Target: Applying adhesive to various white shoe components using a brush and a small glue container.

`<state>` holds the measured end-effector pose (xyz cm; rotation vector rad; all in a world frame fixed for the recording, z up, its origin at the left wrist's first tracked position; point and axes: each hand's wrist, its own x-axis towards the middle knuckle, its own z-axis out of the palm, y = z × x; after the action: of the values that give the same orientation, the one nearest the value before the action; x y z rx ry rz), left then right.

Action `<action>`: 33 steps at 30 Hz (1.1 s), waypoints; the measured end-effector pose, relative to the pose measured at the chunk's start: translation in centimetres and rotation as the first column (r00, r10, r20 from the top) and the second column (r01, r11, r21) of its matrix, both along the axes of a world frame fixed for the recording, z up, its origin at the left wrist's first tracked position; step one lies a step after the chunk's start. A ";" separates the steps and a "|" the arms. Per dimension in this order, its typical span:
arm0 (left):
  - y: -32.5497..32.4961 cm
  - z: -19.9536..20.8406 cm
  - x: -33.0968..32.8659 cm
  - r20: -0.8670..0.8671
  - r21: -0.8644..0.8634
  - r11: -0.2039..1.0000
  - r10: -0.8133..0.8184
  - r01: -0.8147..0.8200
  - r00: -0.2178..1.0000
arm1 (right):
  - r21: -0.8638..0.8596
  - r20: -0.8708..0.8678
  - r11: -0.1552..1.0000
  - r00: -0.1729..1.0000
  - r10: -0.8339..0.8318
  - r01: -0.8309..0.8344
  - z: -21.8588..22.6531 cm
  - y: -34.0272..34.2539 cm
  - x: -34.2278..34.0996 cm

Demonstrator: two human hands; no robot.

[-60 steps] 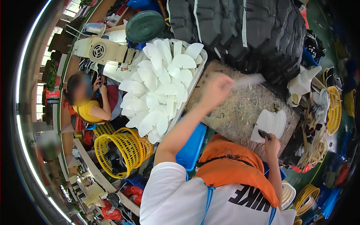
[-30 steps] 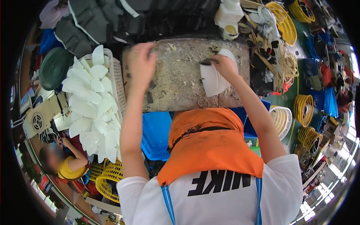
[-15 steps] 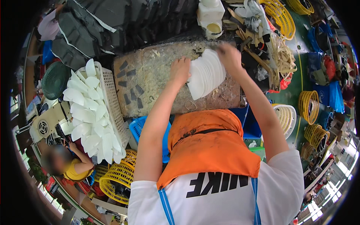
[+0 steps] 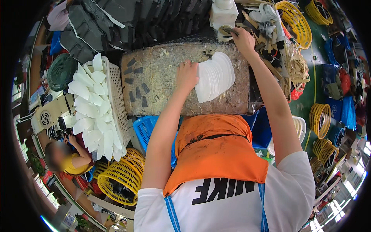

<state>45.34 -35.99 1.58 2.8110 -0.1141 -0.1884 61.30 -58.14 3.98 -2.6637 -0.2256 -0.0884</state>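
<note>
A fanned stack of thin white curved pieces (image 4: 215,79) lies on the worn, stained work board (image 4: 164,62). My left hand (image 4: 187,73) holds the left edge of this stack, fingers closed down on it. Beyond the board's far right side, my right hand (image 4: 244,40) pinches a dark, flat, brush-like tool (image 4: 233,32). The tool's end is over the mouth of a white pot (image 4: 224,16) with a crusted, yellowish opening; whether it touches the contents is hard to see. Several small dark grey pieces (image 4: 138,70) lie in rows on the left of the board.
A white perforated basket (image 4: 120,104) heaped with white curved pieces (image 4: 92,112) stands at the left. Large black sheets (image 4: 154,19) pile up behind the board. Wooden scraps (image 4: 291,65) lie at right, blue crates (image 4: 262,127) below. A person in yellow (image 4: 75,162) sits at far left.
My right hand has moved from the far edge of the white stack out to the pot, with the dark tool now clearly visible in it. My left hand stays at the stack.
</note>
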 end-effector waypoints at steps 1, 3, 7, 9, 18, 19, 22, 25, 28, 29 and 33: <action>0.0 0.0 0.6 0.023 0.034 0.999 -0.030 0.030 0.999 | 0.000 -0.017 1.000 1.000 0.006 -0.006 -0.1 -0.2 -0.2; -0.1 0.2 1.4 0.047 0.048 0.998 -0.043 0.040 0.998 | 0.007 0.060 0.999 0.997 0.045 -0.045 -0.3 -0.5 -0.7; -0.3 3.0 0.1 -0.044 -0.230 0.970 0.070 -0.078 0.997 | 0.005 0.067 0.999 0.997 0.050 -0.050 -0.1 -1.3 -1.6; 0.0 5.4 -1.8 0.075 -0.347 0.936 0.096 -0.064 0.993 | 0.037 0.126 0.999 0.992 0.002 -0.006 0.3 -1.8 -2.2; 0.3 1.8 -9.3 0.320 -0.408 0.908 0.046 0.094 0.946 | 0.545 -0.689 0.833 0.616 0.382 0.095 0.9 0.6 -8.7; 0.2 0.6 -9.9 0.297 -0.418 0.903 0.028 0.104 0.955 | 0.361 -0.615 0.902 0.667 0.421 -0.237 0.8 1.8 -9.1; 0.2 -2.0 -10.3 0.299 -0.391 0.913 0.004 0.119 0.954 | 0.328 -0.326 0.935 0.913 0.246 -0.135 1.0 5.9 -10.2; 0.4 -2.5 -10.4 0.312 -0.349 0.937 0.089 0.027 0.946 | 0.164 -0.131 0.893 0.888 0.441 -0.420 1.7 6.5 -13.8; 0.6 -2.3 -10.6 0.272 -0.347 0.937 0.123 -0.021 0.954 | 0.218 -0.327 0.737 0.664 0.672 -0.639 2.0 3.4 -18.1; 0.6 -2.3 -10.6 0.266 -0.359 0.932 0.154 -0.050 0.951 | 0.245 -0.391 0.901 0.814 0.429 -0.358 1.7 2.4 -18.2; 0.7 -1.1 -9.1 0.252 -0.450 0.880 -0.039 0.153 0.967 | 0.082 -0.282 0.947 0.904 0.321 -0.311 1.6 0.6 -19.7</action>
<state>36.22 -35.25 0.48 2.3316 -0.3123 0.1398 41.57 -57.54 5.56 -2.5260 -0.5481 0.4003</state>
